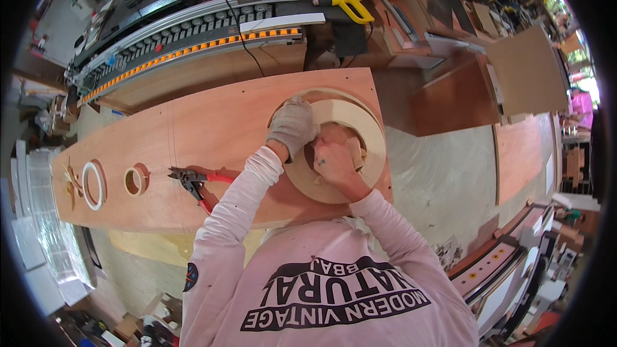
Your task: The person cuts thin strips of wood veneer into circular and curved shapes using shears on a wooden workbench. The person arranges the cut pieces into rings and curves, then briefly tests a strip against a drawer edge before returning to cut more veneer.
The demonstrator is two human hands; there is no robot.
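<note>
A large cream ring-shaped coil [334, 112], like a roll of edge banding, lies on the right end of the wooden tabletop [231, 115]. My left hand [292, 127], in a grey knitted glove, is closed around the coil's left side. My bare right hand [335, 157] reaches into the coil's centre hole, its fingers curled close to the gloved fingertips. What those fingers pinch is hidden. Beside the right hand, a loose tan strip [356, 154] curls inside the ring. Red-handled cutters [193, 182] lie open-jawed left of my left forearm.
Further left on the tabletop are a tan tape roll [135, 181], a white ring [94, 186] and some thin strip scraps [71, 183]. Beyond the table stands a long machine [193, 48] with orange rollers. A yellow heat gun [349, 5] lies past it. Brown panels [450, 99] stand at right.
</note>
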